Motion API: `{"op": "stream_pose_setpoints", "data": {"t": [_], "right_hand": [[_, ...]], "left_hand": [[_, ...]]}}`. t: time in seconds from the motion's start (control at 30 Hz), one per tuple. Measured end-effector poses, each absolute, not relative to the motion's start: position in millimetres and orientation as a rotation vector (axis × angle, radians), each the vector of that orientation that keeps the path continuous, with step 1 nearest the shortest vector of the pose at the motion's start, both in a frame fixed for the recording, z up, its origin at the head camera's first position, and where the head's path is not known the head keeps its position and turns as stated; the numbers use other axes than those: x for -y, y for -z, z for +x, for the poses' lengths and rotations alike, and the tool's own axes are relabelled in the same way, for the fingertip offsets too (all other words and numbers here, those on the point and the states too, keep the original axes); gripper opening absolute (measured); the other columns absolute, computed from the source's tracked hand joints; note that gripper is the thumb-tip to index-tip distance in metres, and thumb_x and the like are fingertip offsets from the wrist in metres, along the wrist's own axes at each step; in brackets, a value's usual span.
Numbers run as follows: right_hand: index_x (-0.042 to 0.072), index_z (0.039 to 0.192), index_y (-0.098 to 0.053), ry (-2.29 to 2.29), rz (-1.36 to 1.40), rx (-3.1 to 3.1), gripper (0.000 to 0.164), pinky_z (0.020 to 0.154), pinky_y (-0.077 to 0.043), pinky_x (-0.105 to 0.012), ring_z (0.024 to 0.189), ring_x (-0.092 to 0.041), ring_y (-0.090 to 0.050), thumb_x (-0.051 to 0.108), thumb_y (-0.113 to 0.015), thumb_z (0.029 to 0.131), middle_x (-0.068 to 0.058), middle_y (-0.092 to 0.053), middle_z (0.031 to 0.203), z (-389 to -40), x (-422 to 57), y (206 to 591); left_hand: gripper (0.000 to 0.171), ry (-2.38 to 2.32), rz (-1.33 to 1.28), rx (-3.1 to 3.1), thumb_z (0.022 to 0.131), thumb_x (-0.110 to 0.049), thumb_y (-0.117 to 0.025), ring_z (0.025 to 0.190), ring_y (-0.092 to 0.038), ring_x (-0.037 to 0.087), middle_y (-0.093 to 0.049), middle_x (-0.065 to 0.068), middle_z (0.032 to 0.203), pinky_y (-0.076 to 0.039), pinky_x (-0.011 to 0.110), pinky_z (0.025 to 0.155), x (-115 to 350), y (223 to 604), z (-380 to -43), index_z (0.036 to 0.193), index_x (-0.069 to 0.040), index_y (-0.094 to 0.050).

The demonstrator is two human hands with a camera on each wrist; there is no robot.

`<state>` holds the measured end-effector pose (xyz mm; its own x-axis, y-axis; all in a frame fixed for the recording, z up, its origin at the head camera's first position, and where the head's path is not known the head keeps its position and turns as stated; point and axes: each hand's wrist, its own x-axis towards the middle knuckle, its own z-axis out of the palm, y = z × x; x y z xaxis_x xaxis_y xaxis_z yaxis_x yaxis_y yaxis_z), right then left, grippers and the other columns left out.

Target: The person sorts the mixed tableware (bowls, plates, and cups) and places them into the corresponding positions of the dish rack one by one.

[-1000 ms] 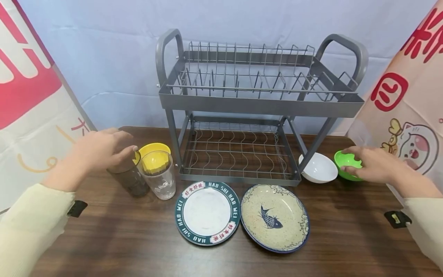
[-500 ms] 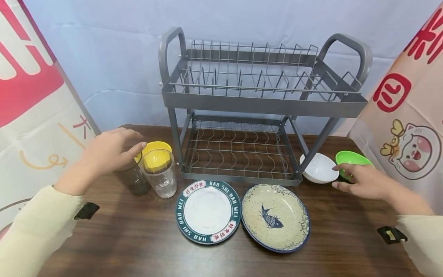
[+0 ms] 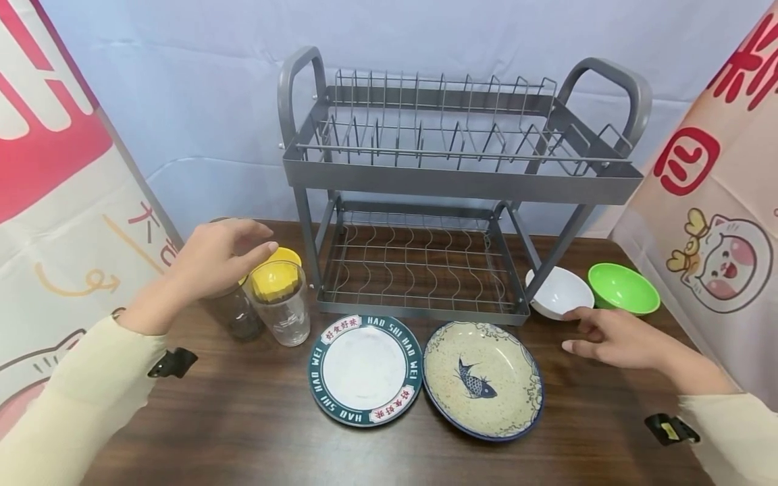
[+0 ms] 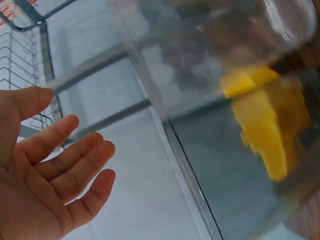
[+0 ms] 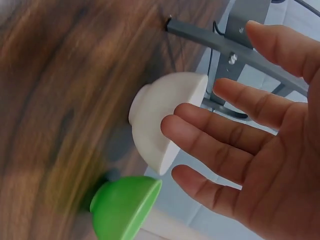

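My left hand (image 3: 221, 260) hovers over a dark tinted glass (image 3: 242, 318), its fingers loosely bent and holding nothing. Beside that stands a clear glass (image 3: 286, 325), with a yellow bowl (image 3: 278, 255) behind them. In the left wrist view the palm and fingers (image 4: 75, 175) are spread apart from the glasses. On the other side, my right hand (image 3: 620, 337) is close in front of a white bowl (image 3: 560, 295), its fingertips overlapping the rim in the right wrist view. A green bowl (image 3: 625, 289) sits just right of the white one.
A grey two-tier dish rack (image 3: 462, 183) stands at the back of the wooden table (image 3: 340, 462). In front of it lie a green-rimmed white plate (image 3: 363, 368) and a fish-patterned plate (image 3: 510, 378), side by side. Printed cloths (image 3: 717, 223) hang at both sides.
My left hand has shifted right, above the glasses. The right hand has moved left and nearer to me, from over the green bowl to the white bowl. The dishes stay put.
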<state>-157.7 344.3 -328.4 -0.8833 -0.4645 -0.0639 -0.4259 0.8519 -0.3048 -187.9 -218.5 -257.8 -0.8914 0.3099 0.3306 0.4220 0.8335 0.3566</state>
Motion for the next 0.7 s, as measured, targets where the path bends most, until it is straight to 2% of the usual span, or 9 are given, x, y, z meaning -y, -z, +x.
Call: {"op": "stream_pose_setpoints", "data": {"t": [0.13,0.5,0.7], "right_hand": [[-0.002,0.114,-0.057,0.496,-0.685,-2.835,0.046,0.063,-0.049,-0.031,0.073,-0.010,-0.062,0.031,-0.069,0.084,0.005,-0.062,0.082,-155.7,-339.7,334.6],[-0.005,0.116,-0.055,0.573,-0.773,-2.736,0.048,0.065,-0.050,-0.029,0.075,-0.010,-0.064,0.032,-0.065,0.087,-0.001,-0.067,0.089,-156.8,-326.1,352.9],[-0.006,0.117,-0.054,0.609,-0.744,-2.681,0.050,0.065,-0.049,-0.028,0.075,-0.009,-0.062,0.033,-0.063,0.088,0.005,-0.065,0.085,-155.5,-319.2,358.8]], "left_hand": [[0.035,0.780,-0.525,2.739,0.091,-0.037,-0.058,0.089,-0.061,0.023,-0.066,0.007,0.103,-0.044,0.045,0.079,210.5,253.8,-186.5,0.110,-0.007,-0.064],[0.037,0.964,-0.492,2.651,0.090,-0.030,-0.061,0.085,-0.063,0.021,-0.066,0.008,0.101,-0.047,0.043,0.073,188.4,241.8,-185.9,0.120,-0.009,-0.057],[0.040,1.016,-0.470,2.631,0.089,-0.026,-0.063,0.086,-0.063,0.022,-0.065,0.009,0.101,-0.047,0.043,0.073,182.2,244.6,-188.0,0.123,-0.007,-0.055]]}}
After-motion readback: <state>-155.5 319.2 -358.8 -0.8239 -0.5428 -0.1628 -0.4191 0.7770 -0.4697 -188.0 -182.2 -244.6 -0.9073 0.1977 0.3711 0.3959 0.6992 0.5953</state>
